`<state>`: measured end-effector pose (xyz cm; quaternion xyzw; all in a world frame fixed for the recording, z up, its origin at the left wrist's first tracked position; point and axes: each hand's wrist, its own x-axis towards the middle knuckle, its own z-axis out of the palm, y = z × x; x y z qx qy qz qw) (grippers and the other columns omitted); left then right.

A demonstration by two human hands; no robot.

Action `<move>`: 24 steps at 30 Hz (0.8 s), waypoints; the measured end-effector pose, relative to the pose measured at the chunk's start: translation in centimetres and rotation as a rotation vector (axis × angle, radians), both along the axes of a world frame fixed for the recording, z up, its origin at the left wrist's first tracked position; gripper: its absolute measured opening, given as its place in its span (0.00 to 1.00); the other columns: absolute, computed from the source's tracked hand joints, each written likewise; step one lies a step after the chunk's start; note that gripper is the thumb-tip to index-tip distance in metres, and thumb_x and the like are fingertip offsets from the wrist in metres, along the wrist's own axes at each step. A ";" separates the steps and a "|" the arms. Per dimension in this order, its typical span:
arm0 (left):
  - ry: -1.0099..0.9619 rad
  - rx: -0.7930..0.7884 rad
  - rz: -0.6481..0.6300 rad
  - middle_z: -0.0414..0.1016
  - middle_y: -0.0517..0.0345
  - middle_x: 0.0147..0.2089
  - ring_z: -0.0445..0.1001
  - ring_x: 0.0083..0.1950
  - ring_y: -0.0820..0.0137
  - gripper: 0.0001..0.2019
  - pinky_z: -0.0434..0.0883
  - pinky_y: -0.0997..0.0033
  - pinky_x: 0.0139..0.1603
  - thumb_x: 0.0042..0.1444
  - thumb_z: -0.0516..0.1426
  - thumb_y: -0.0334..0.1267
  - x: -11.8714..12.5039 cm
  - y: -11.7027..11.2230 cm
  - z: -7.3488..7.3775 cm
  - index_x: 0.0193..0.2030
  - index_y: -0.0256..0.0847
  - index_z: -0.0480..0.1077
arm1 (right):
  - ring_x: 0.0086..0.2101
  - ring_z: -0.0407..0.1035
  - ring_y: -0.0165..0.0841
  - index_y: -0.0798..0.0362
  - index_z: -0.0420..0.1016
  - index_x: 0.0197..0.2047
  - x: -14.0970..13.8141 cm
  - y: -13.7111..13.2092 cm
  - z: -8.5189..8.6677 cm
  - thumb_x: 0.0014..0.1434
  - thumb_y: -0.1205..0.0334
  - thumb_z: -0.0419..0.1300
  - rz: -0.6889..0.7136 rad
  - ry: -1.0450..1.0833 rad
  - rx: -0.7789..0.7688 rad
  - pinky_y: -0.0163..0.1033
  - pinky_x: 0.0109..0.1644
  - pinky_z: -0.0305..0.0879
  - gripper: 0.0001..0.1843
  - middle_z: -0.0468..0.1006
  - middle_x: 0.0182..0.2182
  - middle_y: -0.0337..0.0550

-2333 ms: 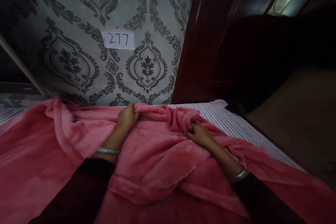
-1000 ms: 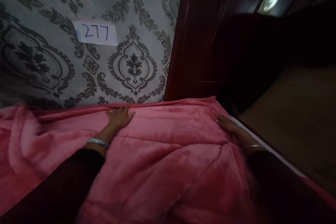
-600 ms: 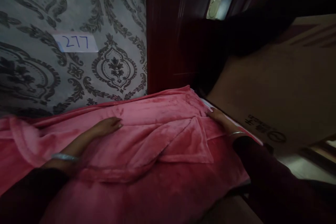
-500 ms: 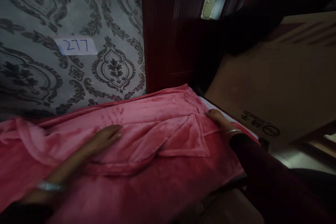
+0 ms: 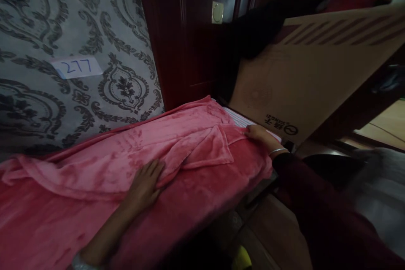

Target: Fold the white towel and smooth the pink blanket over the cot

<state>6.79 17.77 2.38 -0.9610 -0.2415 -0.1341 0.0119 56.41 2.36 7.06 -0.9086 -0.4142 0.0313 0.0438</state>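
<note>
The left hand (image 5: pixel 145 183) is lying palm down on a pink plush blanket (image 5: pixel 101 177), its fingers straight and close together, grasping nothing. The right hand (image 5: pixel 257 133) is bending its fingers at the blanket's right edge; whether they are pinching the fabric one cannot tell. Two silvery bracelets are showing, one per wrist.

The blanket is spreading beneath both hands, one pointed corner folding over between them. Its far edge is running along the wall, its near edge dropping away in shadow. At the right end a narrow strip of white striped cloth (image 5: pixel 236 117) is peeping out, and one big brown cardboard box (image 5: pixel 303 76) is standing just beyond, leaving little room past the right hand.

The box is carrying upside-down dark lettering, "YANGZI", with two Chinese characters and one round logo. On the grey damask-patterned wallpaper (image 5: pixel 123 86), one white paper label (image 5: pixel 77 67) is reading "277". Beside it, a glossy dark red wooden panel (image 5: pixel 186 46) is bearing one pale plate (image 5: pixel 217 12).
</note>
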 end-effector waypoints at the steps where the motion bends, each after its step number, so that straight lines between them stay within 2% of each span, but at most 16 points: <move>1: -0.003 0.003 -0.006 0.66 0.38 0.72 0.63 0.73 0.47 0.31 0.63 0.43 0.70 0.60 0.54 0.39 1.2 -0.4 0.0 0.71 0.37 0.65 | 0.50 0.76 0.45 0.61 0.80 0.50 -0.6 -0.4 0.4 0.69 0.60 0.57 -0.012 -0.024 0.005 0.41 0.53 0.65 0.16 0.81 0.50 0.63; 4: -0.063 -0.026 -0.014 0.69 0.39 0.70 0.67 0.70 0.50 0.31 0.65 0.46 0.69 0.61 0.51 0.35 4.3 -1.2 -0.7 0.72 0.36 0.63 | 0.54 0.73 0.48 0.63 0.77 0.55 -3.4 -1.5 1.6 0.71 0.61 0.51 -0.065 -0.127 0.082 0.43 0.56 0.64 0.19 0.78 0.54 0.67; 6: -0.156 -0.082 0.027 0.74 0.41 0.65 0.72 0.65 0.53 0.30 0.68 0.49 0.67 0.60 0.49 0.33 5.2 -0.9 -1.4 0.70 0.37 0.66 | 0.51 0.74 0.47 0.61 0.77 0.54 -5.9 -2.6 1.8 0.71 0.58 0.50 -0.056 -0.137 0.176 0.43 0.53 0.65 0.20 0.80 0.50 0.65; 8: -0.287 -0.155 0.118 0.78 0.44 0.59 0.76 0.60 0.54 0.27 0.71 0.52 0.64 0.56 0.50 0.34 5.1 0.0 -1.8 0.62 0.39 0.72 | 0.44 0.76 0.44 0.56 0.79 0.48 -8.3 -4.1 1.3 0.69 0.52 0.55 0.148 0.050 0.222 0.42 0.48 0.68 0.18 0.82 0.43 0.56; 10: -0.435 -0.245 0.233 0.81 0.45 0.53 0.78 0.56 0.54 0.23 0.74 0.54 0.60 0.53 0.51 0.37 4.3 1.2 -1.8 0.54 0.39 0.75 | 0.38 0.76 0.40 0.53 0.80 0.46 -9.8 -5.6 0.4 0.65 0.45 0.59 0.486 0.418 0.187 0.40 0.44 0.70 0.20 0.82 0.37 0.46; 11: -0.505 -0.292 0.288 0.82 0.47 0.51 0.79 0.53 0.55 0.22 0.76 0.55 0.58 0.51 0.51 0.39 3.9 1.8 -1.7 0.52 0.39 0.75 | 0.37 0.76 0.39 0.53 0.81 0.46 -10.1 -6.1 -0.1 0.65 0.43 0.58 0.586 0.569 0.186 0.40 0.43 0.71 0.22 0.82 0.35 0.44; 12: -0.568 -0.337 0.332 0.82 0.48 0.48 0.80 0.51 0.56 0.22 0.77 0.56 0.55 0.51 0.51 0.41 3.5 2.2 -1.4 0.50 0.40 0.75 | 0.36 0.76 0.38 0.53 0.80 0.47 -9.9 -6.4 -0.6 0.66 0.44 0.56 0.589 0.639 0.221 0.41 0.43 0.71 0.22 0.82 0.35 0.43; 13: -0.624 -0.378 0.360 0.83 0.49 0.46 0.80 0.49 0.56 0.21 0.77 0.57 0.53 0.50 0.50 0.43 3.3 2.4 -1.1 0.48 0.40 0.74 | 0.37 0.76 0.39 0.54 0.80 0.48 -9.4 -6.5 -0.9 0.68 0.47 0.54 0.496 0.614 0.289 0.42 0.44 0.72 0.22 0.82 0.37 0.45; 14: -0.665 -0.412 0.374 0.83 0.50 0.45 0.80 0.47 0.57 0.21 0.78 0.57 0.51 0.50 0.50 0.45 3.1 2.5 -0.8 0.47 0.41 0.74 | 0.40 0.76 0.40 0.55 0.80 0.48 -8.6 -6.4 -1.2 0.69 0.51 0.53 0.344 0.508 0.362 0.42 0.47 0.71 0.20 0.82 0.39 0.48; 16: -0.701 -0.451 0.383 0.83 0.52 0.42 0.80 0.45 0.57 0.21 0.78 0.58 0.49 0.49 0.50 0.48 3.1 2.4 -0.2 0.45 0.42 0.73 | 0.49 0.74 0.42 0.56 0.79 0.53 -6.5 -5.9 -1.6 0.67 0.61 0.52 0.024 0.197 0.457 0.43 0.56 0.68 0.18 0.81 0.48 0.54; 17: -0.699 -0.459 0.388 0.83 0.52 0.41 0.80 0.44 0.56 0.21 0.78 0.58 0.48 0.48 0.50 0.49 3.1 2.2 0.0 0.44 0.43 0.73 | 0.54 0.72 0.43 0.57 0.77 0.57 -5.4 -5.5 -1.8 0.67 0.64 0.52 -0.082 0.075 0.446 0.44 0.60 0.65 0.20 0.79 0.54 0.56; 18: -0.690 -0.457 0.396 0.82 0.51 0.41 0.80 0.43 0.56 0.21 0.78 0.58 0.47 0.47 0.50 0.49 3.3 1.9 0.1 0.44 0.43 0.73 | 0.58 0.69 0.44 0.57 0.74 0.62 -4.5 -5.1 -2.0 0.66 0.65 0.53 -0.141 0.003 0.394 0.44 0.63 0.63 0.23 0.76 0.59 0.57; 20: -0.667 -0.440 0.414 0.82 0.50 0.40 0.80 0.43 0.55 0.20 0.78 0.58 0.46 0.46 0.51 0.49 3.5 1.6 0.3 0.43 0.43 0.73 | 0.61 0.66 0.45 0.56 0.68 0.68 -3.1 -4.4 -2.6 0.66 0.62 0.56 -0.163 -0.028 0.244 0.44 0.63 0.62 0.28 0.72 0.63 0.59; 22: -0.654 -0.434 0.411 0.82 0.50 0.40 0.80 0.42 0.55 0.20 0.78 0.58 0.45 0.46 0.51 0.49 3.6 1.4 0.2 0.42 0.44 0.73 | 0.59 0.68 0.45 0.55 0.68 0.69 -2.4 -3.9 -3.3 0.66 0.59 0.58 -0.143 0.000 0.125 0.44 0.61 0.64 0.28 0.73 0.61 0.58; 24: -0.656 -0.446 0.390 0.82 0.51 0.39 0.80 0.41 0.56 0.19 0.78 0.59 0.43 0.46 0.51 0.49 3.6 1.5 0.1 0.42 0.44 0.72 | 0.57 0.70 0.44 0.53 0.72 0.65 -2.1 -3.5 -3.9 0.67 0.58 0.57 -0.151 0.009 0.088 0.44 0.59 0.65 0.24 0.77 0.57 0.57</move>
